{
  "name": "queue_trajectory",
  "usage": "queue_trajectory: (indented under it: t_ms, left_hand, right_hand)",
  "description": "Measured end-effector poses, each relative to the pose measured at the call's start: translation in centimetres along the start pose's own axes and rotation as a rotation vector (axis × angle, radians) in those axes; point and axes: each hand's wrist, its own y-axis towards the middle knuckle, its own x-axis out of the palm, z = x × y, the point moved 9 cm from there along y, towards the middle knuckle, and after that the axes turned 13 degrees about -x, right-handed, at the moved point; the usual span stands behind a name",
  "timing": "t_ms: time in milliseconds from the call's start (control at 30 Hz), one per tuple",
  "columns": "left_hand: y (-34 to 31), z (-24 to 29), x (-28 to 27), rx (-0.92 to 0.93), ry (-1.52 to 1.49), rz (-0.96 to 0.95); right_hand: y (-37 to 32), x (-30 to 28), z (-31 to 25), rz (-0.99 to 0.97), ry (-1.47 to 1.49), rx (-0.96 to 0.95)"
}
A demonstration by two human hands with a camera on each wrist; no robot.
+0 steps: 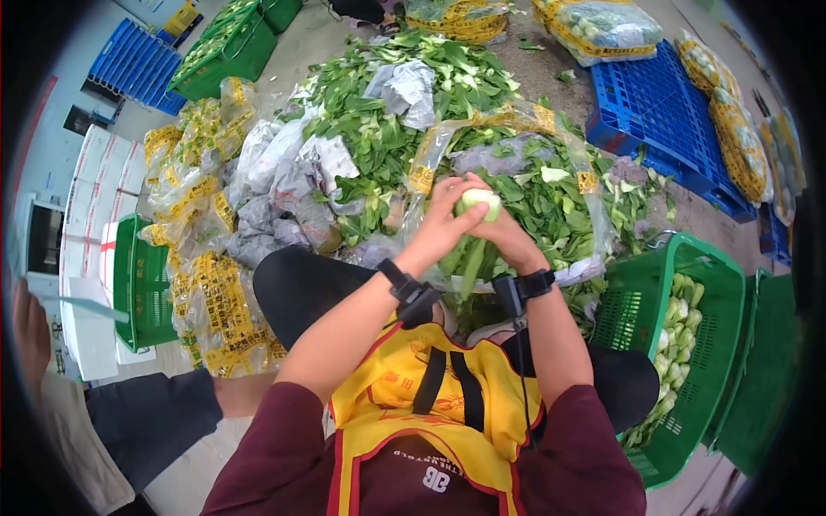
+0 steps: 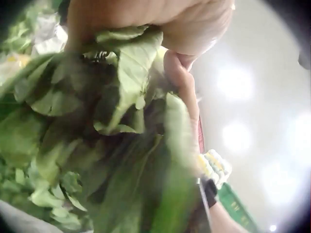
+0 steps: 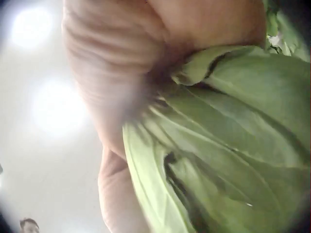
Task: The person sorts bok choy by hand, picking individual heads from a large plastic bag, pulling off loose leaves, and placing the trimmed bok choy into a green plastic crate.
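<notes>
We see the pale-green, white-based head of bok choy (image 1: 479, 204) held up over the left part of the mouth of a clear plastic bag with yellow printed tape bands (image 1: 422, 179). The left hand (image 1: 440, 217) is curled round it near the base, thumb across the front; the right hand (image 1: 509, 241) is clasped round it from the other side, the two hands close together. Its long green leaves (image 3: 233, 126) hang below our grip.

From here, we judge the outer stalks could snap if both hands squeeze or twist unevenly, and wet leaves could let the head slip into the loose cut leaves (image 1: 559, 206) inside the bag's rim. The soft rim could fold inward if a forearm drags on it. The green slatted plastic crate (image 1: 632, 301) stands beyond the right knee, so a careless reach might knock its left edge or bruise the trimmed bok choy (image 1: 677, 340) along its inside.

Most fingertips are hidden behind the head, and we cannot tell how hard either hand presses. In the left wrist view, leaves are blurred and dark; in the right one, the palm's shadow covers the contact. The bag's near edge is partly hidden by our arms.
</notes>
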Motion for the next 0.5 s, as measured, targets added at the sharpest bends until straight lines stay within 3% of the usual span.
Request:
queue_trajectory:
  t_ms: [100, 167, 233, 300, 433, 500]
  left_hand:
    - [0.3, -0.5, 1.3, -0.076, 0.067, 0.010]
    - [1.5, -2.9, 1.5, -0.205, -0.147, -0.020]
    - [1.4, -3.8, 1.8, -0.485, -0.418, -0.095]
    - [1.1, -2.9, 1.3, -0.506, -0.395, -0.115]
    - [1.7, -2.4, 1.0, -0.451, -0.275, -0.312]
    - [1.9, 0.7, 0.1, 0.021, 0.267, -0.205]
  right_hand:
    - [-0.9, -1.8, 1.6, -0.044, 0.013, 0.029]
    - [-2.9, -2.7, 4.6, 0.074, 0.425, 0.315]
    - [-3.2, -3.3, 5.9, 0.139, 0.426, 0.287]
    - [-2.3, -2.9, 6.0, 0.147, 0.601, 0.233]
    - [-1.8, -2.6, 4.6, 0.164, 0.677, 0.133]
    - [-1.8, -2.9, 4.8, 0.173, 0.662, 0.146]
